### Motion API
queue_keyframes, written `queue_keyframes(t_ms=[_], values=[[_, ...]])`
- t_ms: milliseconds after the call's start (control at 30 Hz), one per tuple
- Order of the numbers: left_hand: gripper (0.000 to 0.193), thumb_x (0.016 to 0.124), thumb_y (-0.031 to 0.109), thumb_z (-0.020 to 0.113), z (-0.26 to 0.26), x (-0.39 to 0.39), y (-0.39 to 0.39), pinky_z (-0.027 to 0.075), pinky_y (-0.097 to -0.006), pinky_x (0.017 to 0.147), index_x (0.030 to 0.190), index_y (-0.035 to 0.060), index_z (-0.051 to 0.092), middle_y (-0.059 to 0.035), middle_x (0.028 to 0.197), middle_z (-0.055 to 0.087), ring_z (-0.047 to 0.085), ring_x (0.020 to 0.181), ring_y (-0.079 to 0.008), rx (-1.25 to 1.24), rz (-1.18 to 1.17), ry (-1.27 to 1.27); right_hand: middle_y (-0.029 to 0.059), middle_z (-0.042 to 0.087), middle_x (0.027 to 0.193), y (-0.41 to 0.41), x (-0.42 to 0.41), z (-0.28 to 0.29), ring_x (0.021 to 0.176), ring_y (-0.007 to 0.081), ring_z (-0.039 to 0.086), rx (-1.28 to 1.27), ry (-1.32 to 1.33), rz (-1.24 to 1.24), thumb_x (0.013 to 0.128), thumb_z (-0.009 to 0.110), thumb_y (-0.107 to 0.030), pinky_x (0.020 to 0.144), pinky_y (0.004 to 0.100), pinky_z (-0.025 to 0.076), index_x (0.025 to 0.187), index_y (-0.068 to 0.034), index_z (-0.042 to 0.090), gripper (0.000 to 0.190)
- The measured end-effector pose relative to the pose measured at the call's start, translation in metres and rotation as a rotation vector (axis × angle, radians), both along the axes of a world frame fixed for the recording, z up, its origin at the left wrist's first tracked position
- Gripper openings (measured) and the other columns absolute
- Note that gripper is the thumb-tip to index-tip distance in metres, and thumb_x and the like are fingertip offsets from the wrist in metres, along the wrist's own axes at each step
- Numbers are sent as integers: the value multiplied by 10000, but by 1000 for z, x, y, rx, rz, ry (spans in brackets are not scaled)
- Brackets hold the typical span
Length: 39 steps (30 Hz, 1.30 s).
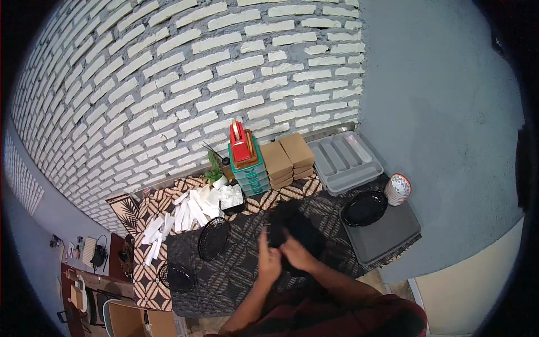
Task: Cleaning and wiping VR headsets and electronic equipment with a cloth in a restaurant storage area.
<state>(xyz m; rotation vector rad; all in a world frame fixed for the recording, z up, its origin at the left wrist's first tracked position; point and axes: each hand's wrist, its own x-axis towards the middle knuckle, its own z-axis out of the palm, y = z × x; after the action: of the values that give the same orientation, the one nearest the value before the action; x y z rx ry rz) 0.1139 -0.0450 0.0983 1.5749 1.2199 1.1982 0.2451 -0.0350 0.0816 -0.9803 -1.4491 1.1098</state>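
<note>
A dark black, soft-looking item point(305, 231), probably cloth, is bunched up before me over the table. My left hand point(269, 261) grips its left side, the index finger stretched along it. From the right, my right hand point(298, 252) pinches it near the middle, close to the left. The item is blurred, so its exact shape is unclear. Left of my hands, an oval black plastic basket point(213, 239) rests on the dark patterned mat point(236, 278). A second black basket point(177, 278) lies nearer the mat's left edge.
White paper strips point(193, 210) lie by a potted plant point(214, 170). Behind stand teal drawers point(252, 179) topped by a red tape dispenser point(240, 147), and cardboard boxes point(278, 160). Rightward are a grey cutlery tray point(345, 162), stacked bowls point(398, 189), and black baskets point(364, 208) on a grey tray point(387, 240).
</note>
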Motion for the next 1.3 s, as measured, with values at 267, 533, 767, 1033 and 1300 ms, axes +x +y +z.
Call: queue_keyframes(t_ms=[267, 533, 767, 1033, 1300], values=[[630, 1047, 448, 278, -31, -33, 12, 325, -364, 1086, 1474, -15, 269, -172, 1403, 434, 445, 1256, -269, -130, 42, -352, 319, 374, 1423, 3, -4, 21, 1400, 412, 286, 187, -589, 149, 894, 549, -106, 1137, 426, 267, 1286, 50, 489, 426], [532, 1059, 327, 335, -46, -92, 44, 324, -360, 1084, 1419, -64, 362, -213, 1391, 467, 463, 1264, -293, -41, 300, -266, 250, 431, 1411, -13, -33, -20, 1332, 347, 412, 384, -710, 456, 879, 501, -38, 1094, 429, 346, 1329, 62, 442, 465], [511, 1056, 295, 347, -7, -104, 66, 307, -351, 1084, 1415, -67, 368, -201, 1371, 480, 460, 1259, -273, 126, 528, -149, 189, 462, 1399, -7, 0, -52, 1304, 349, 441, -17, -751, 449, 885, 527, -60, 1088, 435, 357, 1305, -12, 507, 423], [401, 1035, 284, 444, -20, -28, 67, 430, -318, 931, 1267, -31, 534, -108, 1100, 625, 576, 990, -186, -299, -114, -83, 55, 623, 906, 12, 71, 13, 746, 138, 655, -480, -14, 70, 967, 570, -200, 619, 270, 548, 1171, 12, 527, 298], [412, 1010, 326, 493, -45, -22, 61, 499, -323, 783, 1309, 43, 468, -90, 1043, 581, 584, 893, -175, -375, -12, -160, 135, 594, 703, -18, 190, -11, 527, 213, 639, -478, 366, -647, 897, 660, -134, 442, 326, 549, 1241, 73, 407, 475]])
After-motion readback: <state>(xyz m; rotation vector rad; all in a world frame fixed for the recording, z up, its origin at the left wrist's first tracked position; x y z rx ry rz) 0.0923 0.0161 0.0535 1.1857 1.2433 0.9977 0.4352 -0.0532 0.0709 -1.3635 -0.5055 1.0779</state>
